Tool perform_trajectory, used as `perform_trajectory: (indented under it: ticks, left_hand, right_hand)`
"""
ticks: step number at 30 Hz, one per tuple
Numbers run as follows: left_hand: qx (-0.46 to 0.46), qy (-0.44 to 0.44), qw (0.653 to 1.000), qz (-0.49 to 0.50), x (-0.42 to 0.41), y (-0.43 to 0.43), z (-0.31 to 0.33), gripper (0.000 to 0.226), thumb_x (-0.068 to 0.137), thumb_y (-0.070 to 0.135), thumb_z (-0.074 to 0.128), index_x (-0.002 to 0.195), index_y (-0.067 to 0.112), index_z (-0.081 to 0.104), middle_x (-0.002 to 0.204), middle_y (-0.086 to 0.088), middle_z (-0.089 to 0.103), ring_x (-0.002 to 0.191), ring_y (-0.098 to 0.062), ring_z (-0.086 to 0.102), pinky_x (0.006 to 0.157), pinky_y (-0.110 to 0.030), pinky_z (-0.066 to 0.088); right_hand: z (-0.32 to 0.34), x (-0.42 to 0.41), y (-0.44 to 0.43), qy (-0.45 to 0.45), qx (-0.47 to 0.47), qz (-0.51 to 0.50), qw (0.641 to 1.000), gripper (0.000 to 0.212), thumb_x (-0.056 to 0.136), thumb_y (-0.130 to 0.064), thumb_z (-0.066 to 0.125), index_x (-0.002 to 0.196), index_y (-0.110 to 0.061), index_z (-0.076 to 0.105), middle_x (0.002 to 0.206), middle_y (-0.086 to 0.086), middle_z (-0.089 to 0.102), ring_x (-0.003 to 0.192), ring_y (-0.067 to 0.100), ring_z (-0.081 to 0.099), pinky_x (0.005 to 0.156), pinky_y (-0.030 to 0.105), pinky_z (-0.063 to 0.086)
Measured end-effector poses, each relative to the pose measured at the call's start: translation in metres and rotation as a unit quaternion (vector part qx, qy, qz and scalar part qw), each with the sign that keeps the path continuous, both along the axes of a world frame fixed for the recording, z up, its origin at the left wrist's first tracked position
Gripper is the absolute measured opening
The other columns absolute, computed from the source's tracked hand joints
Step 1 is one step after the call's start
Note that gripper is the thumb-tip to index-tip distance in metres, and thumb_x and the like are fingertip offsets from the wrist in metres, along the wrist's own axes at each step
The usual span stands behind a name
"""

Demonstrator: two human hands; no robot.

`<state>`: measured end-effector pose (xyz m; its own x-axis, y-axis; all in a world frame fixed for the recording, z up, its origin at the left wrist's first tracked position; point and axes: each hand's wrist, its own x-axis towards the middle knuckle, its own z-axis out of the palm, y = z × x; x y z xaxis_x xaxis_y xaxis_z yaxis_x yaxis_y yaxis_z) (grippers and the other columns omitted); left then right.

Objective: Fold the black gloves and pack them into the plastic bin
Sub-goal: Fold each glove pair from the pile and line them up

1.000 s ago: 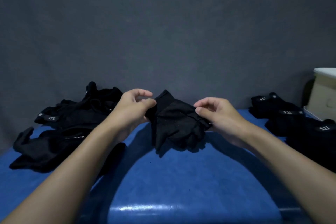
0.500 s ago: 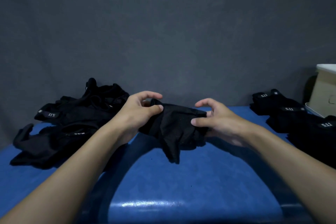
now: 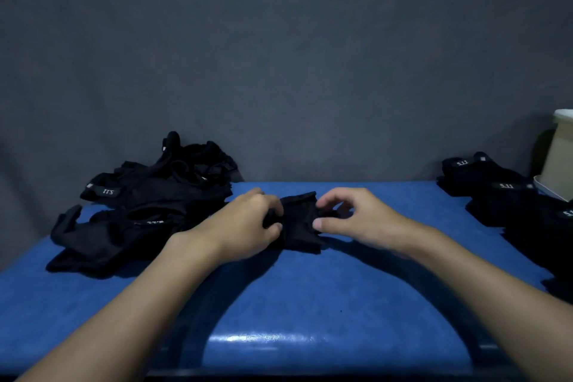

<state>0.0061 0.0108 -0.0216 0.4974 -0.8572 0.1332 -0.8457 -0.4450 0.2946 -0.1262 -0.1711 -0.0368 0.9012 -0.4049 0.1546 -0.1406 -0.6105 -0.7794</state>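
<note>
Both hands are low over the blue table with a bunched black glove between them. The left hand grips one end with curled fingers, and the right hand pinches the other edge. A heap of loose gloves lies just outside the left hand. Folded gloves and the plastic bin sit well out past the right hand.

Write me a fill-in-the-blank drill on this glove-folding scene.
The left hand and right hand both hold a glove whose colour is ____. The table under it is coloured ____. The loose pile lies on the person's ____ side. The plastic bin stands at the far ____ edge.
Missing: black; blue; left; right.
</note>
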Motion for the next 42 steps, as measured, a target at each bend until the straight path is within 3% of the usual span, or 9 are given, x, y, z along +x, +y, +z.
perform_trajectory:
  ticks: [3, 7, 13, 18, 25, 29, 35, 38, 42]
  left_hand:
    - [0.039, -0.009, 0.999, 0.006, -0.003, 0.004, 0.0, 0.03, 0.095, 0.041, 0.055, 0.123, 0.032, 0.059, 0.117, 0.003, 0.052, 0.112, -0.02, 0.054, 0.1, -0.037, 0.043]
    - [0.053, -0.034, 0.998, 0.009, -0.01, 0.007, 0.006, 0.031, 0.099, 0.046, 0.044, 0.128, 0.04, 0.053, 0.12, 0.007, 0.052, 0.117, -0.018, 0.051, 0.105, -0.046, 0.037]
    - [0.04, -0.03, 0.999, 0.001, -0.005, 0.01, 0.004, 0.037, 0.098, 0.041, 0.048, 0.135, 0.035, 0.051, 0.119, 0.005, 0.05, 0.117, -0.019, 0.049, 0.104, -0.04, 0.039]
    - [0.042, 0.0, 0.999, -0.014, -0.008, 0.01, 0.002, 0.046, 0.095, 0.047, 0.055, 0.137, 0.031, 0.049, 0.123, 0.002, 0.05, 0.116, -0.021, 0.053, 0.101, -0.037, 0.043]
    - [-0.002, 0.045, 0.998, -0.052, -0.02, 0.006, -0.001, 0.034, 0.097, 0.038, 0.055, 0.13, 0.028, 0.055, 0.109, 0.008, 0.055, 0.101, -0.011, 0.053, 0.084, -0.023, 0.041]
    - [-0.036, 0.048, 0.996, -0.063, -0.02, 0.008, 0.002, 0.028, 0.096, 0.033, 0.057, 0.124, 0.028, 0.06, 0.105, 0.011, 0.055, 0.082, -0.002, 0.051, 0.076, -0.017, 0.039]
    - [-0.102, 0.014, 0.994, -0.019, 0.002, 0.033, 0.029, 0.027, 0.092, 0.032, 0.064, 0.119, 0.032, 0.064, 0.105, 0.012, 0.058, 0.088, -0.008, 0.057, 0.079, -0.022, 0.043]
    - [-0.067, -0.015, 0.997, 0.029, 0.017, 0.055, 0.037, 0.027, 0.09, 0.033, 0.067, 0.117, 0.031, 0.065, 0.1, 0.014, 0.058, 0.087, -0.007, 0.058, 0.082, -0.027, 0.048]
    - [-0.026, -0.03, 0.997, 0.062, 0.024, 0.079, 0.038, 0.025, 0.087, 0.04, 0.07, 0.109, 0.029, 0.068, 0.095, 0.013, 0.06, 0.084, -0.003, 0.056, 0.073, -0.019, 0.043]
  right_hand:
    - [-0.013, 0.004, 0.001, 0.095, -0.102, 0.012, 0.99, 0.043, 0.065, -0.069, 0.07, 0.099, -0.046, 0.059, 0.11, -0.022, 0.057, 0.112, 0.005, 0.049, 0.098, 0.03, 0.037]
    - [-0.015, 0.005, 0.005, 0.088, -0.196, -0.045, 0.976, 0.032, 0.089, -0.059, 0.054, 0.112, -0.037, 0.06, 0.123, -0.023, 0.051, 0.122, 0.006, 0.041, 0.095, 0.032, 0.022]
    - [-0.017, 0.007, 0.011, 0.053, -0.22, -0.044, 0.973, 0.031, 0.085, -0.061, 0.057, 0.107, -0.039, 0.06, 0.109, -0.022, 0.054, 0.11, 0.005, 0.036, 0.094, 0.032, 0.021]
    - [-0.021, 0.01, 0.013, 0.075, -0.262, -0.088, 0.958, 0.035, 0.091, -0.063, 0.04, 0.101, -0.037, 0.06, 0.11, -0.02, 0.055, 0.113, 0.008, 0.04, 0.091, 0.035, 0.02]
    - [-0.02, 0.009, 0.004, 0.13, -0.247, -0.097, 0.955, 0.042, 0.09, -0.063, 0.045, 0.123, -0.039, 0.055, 0.136, -0.025, 0.048, 0.144, 0.011, 0.018, 0.114, 0.049, 0.006]
    - [-0.018, 0.01, 0.004, 0.105, -0.239, -0.107, 0.959, 0.042, 0.091, -0.057, 0.05, 0.128, -0.039, 0.054, 0.138, -0.024, 0.047, 0.143, 0.009, 0.019, 0.116, 0.049, 0.007]
    - [-0.006, 0.017, 0.025, -0.016, -0.256, -0.087, 0.963, 0.027, 0.091, -0.045, 0.055, 0.116, -0.037, 0.06, 0.117, -0.023, 0.056, 0.127, 0.004, 0.034, 0.106, 0.036, 0.016]
    - [-0.001, 0.022, 0.042, -0.039, -0.255, -0.055, 0.965, 0.023, 0.092, -0.041, 0.056, 0.114, -0.034, 0.062, 0.115, -0.021, 0.058, 0.124, 0.003, 0.035, 0.103, 0.031, 0.016]
    - [0.0, 0.033, 0.067, -0.054, -0.252, -0.02, 0.966, 0.026, 0.091, -0.043, 0.058, 0.115, -0.035, 0.06, 0.117, -0.022, 0.057, 0.123, 0.0, 0.035, 0.107, 0.031, 0.016]
